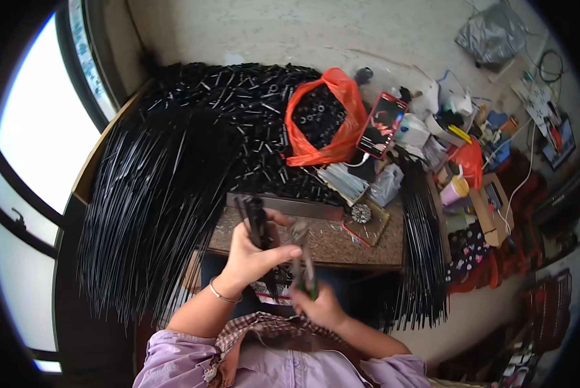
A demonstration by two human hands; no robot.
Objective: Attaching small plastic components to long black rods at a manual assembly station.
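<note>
My left hand (pixel 246 260) is closed around a bunch of dark plastic pieces (pixel 253 218), held upright above the table's front edge. Some thin black ends show below that hand. In my right hand (pixel 323 306) is a pair of pliers (pixel 301 246) with a metal head and a bit of green on the handle. Motion blurs the pliers, and their jaws point up close to my left thumb. Whether they touch a piece cannot be made out. Just beyond the hands, a long dark metal bar (pixel 290 207) lies along the tabletop (pixel 361 255).
Long black strips (pixel 154 207) hang off the table at left, more strips (pixel 422 252) at right. Small black parts (pixel 251 123) are heaped behind. An orange plastic bag (pixel 341 145) holds black rings. Beside it stands a phone (pixel 382 126); a cup (pixel 456 189) is farther right.
</note>
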